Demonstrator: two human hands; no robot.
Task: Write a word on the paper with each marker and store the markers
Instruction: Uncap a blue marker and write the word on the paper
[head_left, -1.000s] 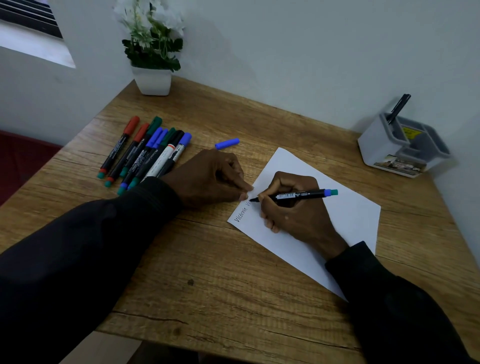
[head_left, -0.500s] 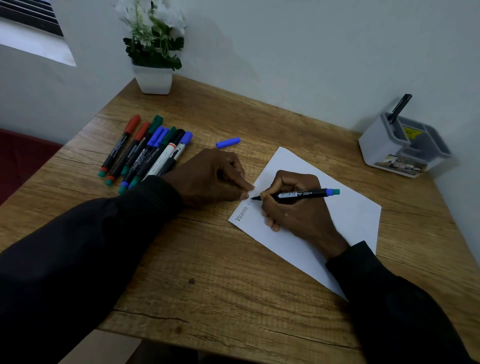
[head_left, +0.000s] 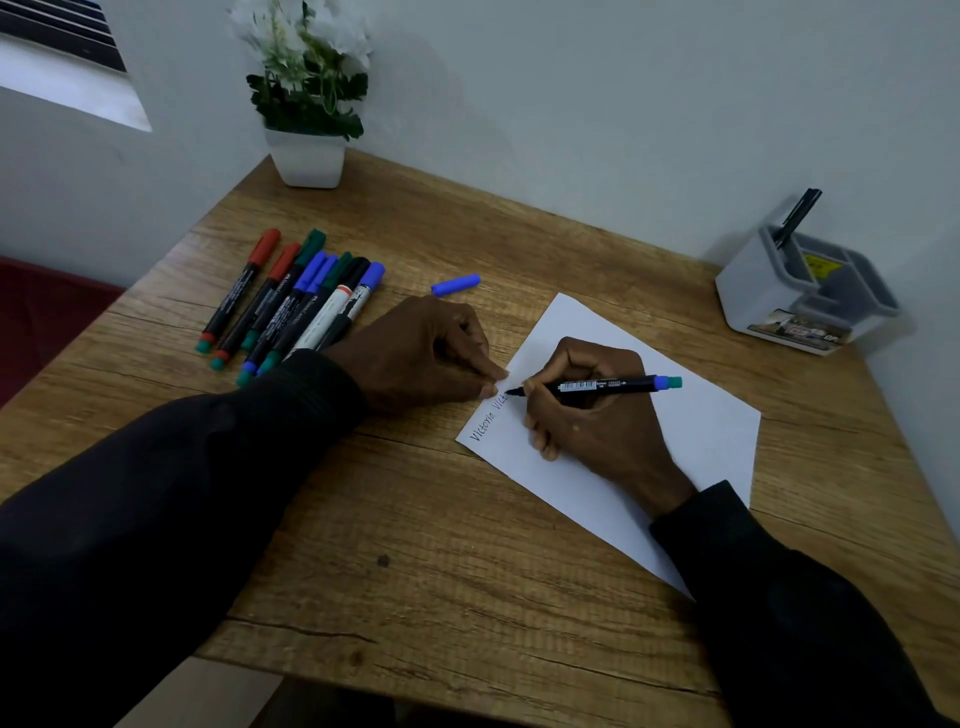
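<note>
A white sheet of paper (head_left: 691, 431) lies slanted on the wooden desk (head_left: 415, 545). My right hand (head_left: 592, 415) grips an uncapped black-bodied marker with a blue end (head_left: 608, 385), its tip touching the paper's left edge beside handwritten words. My left hand (head_left: 421, 353) rests on the desk with fingertips pressing the paper's edge, holding nothing. A loose blue cap (head_left: 455, 285) lies just beyond my left hand. Several capped markers (head_left: 291, 306) in red, green, blue and black lie in a row at the left.
A grey compartment organiser (head_left: 800, 301) holding one black pen (head_left: 797, 215) stands at the far right against the wall. A white pot of flowers (head_left: 307, 156) occupies the back left corner. The desk's front edge is near my forearms.
The marker tip has crept slightly right along the paper's edge, adding letters to the second word. My left hand has stayed put.
</note>
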